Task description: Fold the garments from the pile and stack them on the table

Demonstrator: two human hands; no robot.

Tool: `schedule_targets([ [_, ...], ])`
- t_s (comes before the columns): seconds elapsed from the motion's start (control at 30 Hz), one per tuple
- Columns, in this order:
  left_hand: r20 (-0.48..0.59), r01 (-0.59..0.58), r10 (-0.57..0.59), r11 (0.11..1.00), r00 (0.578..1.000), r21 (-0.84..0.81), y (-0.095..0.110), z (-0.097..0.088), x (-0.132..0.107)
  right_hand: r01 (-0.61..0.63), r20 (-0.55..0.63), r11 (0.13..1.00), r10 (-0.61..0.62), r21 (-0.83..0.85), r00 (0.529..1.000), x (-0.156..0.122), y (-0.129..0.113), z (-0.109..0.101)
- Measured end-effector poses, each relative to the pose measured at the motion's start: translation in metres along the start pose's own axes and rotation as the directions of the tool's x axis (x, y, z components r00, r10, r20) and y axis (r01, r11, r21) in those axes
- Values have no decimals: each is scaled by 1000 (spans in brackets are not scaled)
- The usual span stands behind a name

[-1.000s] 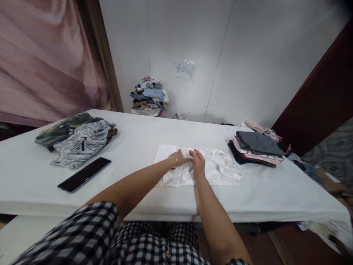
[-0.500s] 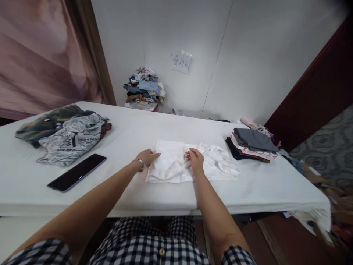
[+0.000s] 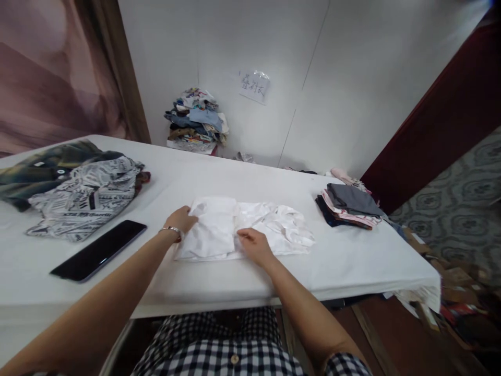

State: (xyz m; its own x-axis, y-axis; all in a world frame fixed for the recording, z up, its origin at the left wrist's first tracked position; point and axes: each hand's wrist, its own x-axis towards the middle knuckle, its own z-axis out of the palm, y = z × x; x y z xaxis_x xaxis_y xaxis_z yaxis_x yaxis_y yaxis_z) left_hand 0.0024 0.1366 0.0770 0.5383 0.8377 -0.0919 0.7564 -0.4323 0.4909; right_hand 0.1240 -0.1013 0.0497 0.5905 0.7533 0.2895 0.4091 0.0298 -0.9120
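Note:
A white shirt (image 3: 213,225), partly folded, lies flat in front of me. Its left part is a smooth folded panel, while the right part is loose and wrinkled. At the panel's left edge, my left hand (image 3: 183,219), with a bracelet at the wrist, is closed on the cloth; its thumb and fingers pinch the edge. My right hand (image 3: 256,245) rests low at the panel's right border, fingertips pinched together on the fabric there. The undersides of both hands' fingers are partly hidden.
A white-covered table (image 3: 219,284) carries a phone (image 3: 99,250), a newsprint-patterned garment (image 3: 88,196) and a plaid garment (image 3: 43,167) on the left. Folded clothes (image 3: 350,201) are stacked at the right. Behind the table rises a clothes pile (image 3: 198,120); a paper sign (image 3: 254,86) hangs on the wall.
The white shirt has shifted left across the table with my left hand at its edge. My right hand has come down from the panel's upper part toward the near side. The view has turned slightly.

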Motion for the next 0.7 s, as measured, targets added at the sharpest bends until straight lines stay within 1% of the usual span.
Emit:
schedule_targets([
  [0.07,8,24,-24,1000,1000,11,-16,-3,0,103,54,990,-99,-93,994,3,-10,14],
  [0.13,12,33,-34,999,999,4,-25,-3,-1,215,93,954,-200,-208,975,11,-21,24],
  [0.17,11,36,-36,999,999,-4,-27,-3,-1,256,136,922,-225,-289,965,16,-25,27],
  [0.2,10,38,-37,999,999,-13,-27,-2,-1,282,199,880,-219,-382,955,21,-27,30],
  [0.23,11,39,-39,999,999,-26,-26,-2,-1,290,272,831,-175,-474,946,26,-27,32],
  [0.3,18,42,-41,997,999,-59,-23,-4,-1,270,385,743,-17,-613,923,32,-21,35],
  [0.37,27,45,-43,994,999,-103,-20,-7,-3,237,427,704,104,-670,898,34,-10,36],
  [0.4,33,46,-42,990,999,-131,-17,-9,-5,228,435,707,124,-669,892,34,-5,36],
  [0.43,42,45,-38,986,998,-162,-15,-12,-6,220,439,728,124,-649,890,34,0,35],
  [0.5,62,42,-29,974,998,-224,-7,-17,-9,169,422,820,95,-547,901,35,4,32],
  [0.53,66,42,-26,965,997,-259,-1,-20,-10,112,377,882,79,-458,923,36,4,29],
  [0.57,63,36,-18,955,998,-293,8,-23,-11,37,301,939,73,-342,951,37,2,24],
  [0.6,53,24,-7,946,999,-324,19,-25,-11,-46,202,979,86,-198,976,38,-1,18],
  [0.63,42,2,13,937,999,-348,33,-25,-12,-119,100,992,122,-31,988,38,-4,10],
  [0.67,33,-30,46,929,998,-370,51,-24,-13,-173,26,974,171,146,985,38,-8,1],
  [0.7,34,-71,92,916,995,-395,70,-20,-15,-210,-2,926,222,314,975,36,-11,-10],
])
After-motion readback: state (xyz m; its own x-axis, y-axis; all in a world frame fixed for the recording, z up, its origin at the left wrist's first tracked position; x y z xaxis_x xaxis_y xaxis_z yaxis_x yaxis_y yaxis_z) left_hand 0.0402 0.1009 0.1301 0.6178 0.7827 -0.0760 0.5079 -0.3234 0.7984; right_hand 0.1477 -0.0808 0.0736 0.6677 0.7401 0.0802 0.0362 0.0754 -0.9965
